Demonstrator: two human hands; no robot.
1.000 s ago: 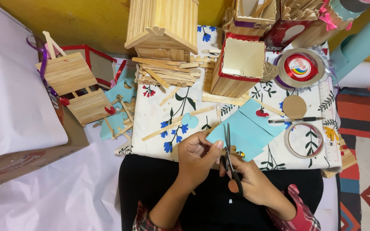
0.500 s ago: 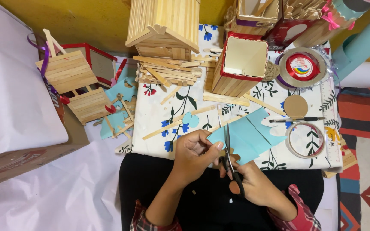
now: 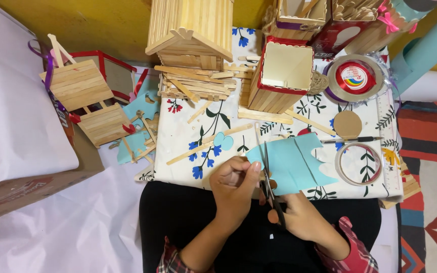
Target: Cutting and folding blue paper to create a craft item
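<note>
nearest the camera, the right hand [image 3: 299, 217] grips the handles of a pair of scissors [image 3: 269, 182], whose blades point away from the body and bite into a sheet of light blue paper [image 3: 294, 162]. the left hand [image 3: 233, 184] is curled narrow, thumb and fingers pinching the paper's left edge just beside the blades. the paper is matte, pale blue, with a scalloped right edge and a slit near its top; it lies on the near edge of the floral cloth [image 3: 188, 131] that covers the table, partly over the person's dark lap.

right of the paper lie a clear tape ring [image 3: 358, 163] and a black pen [image 3: 352, 140], with a brown card circle [image 3: 347, 124] above them. loose craft sticks [image 3: 208, 144] lie to the left. farther off stand a square stick box with red trim [image 3: 279, 76], a stick house [image 3: 193, 35] and a round reel of red ribbon [image 3: 355, 78]. at far left, a brown cardboard box [image 3: 21, 192] with a red label sits under white paper [image 3: 11, 101].
</note>
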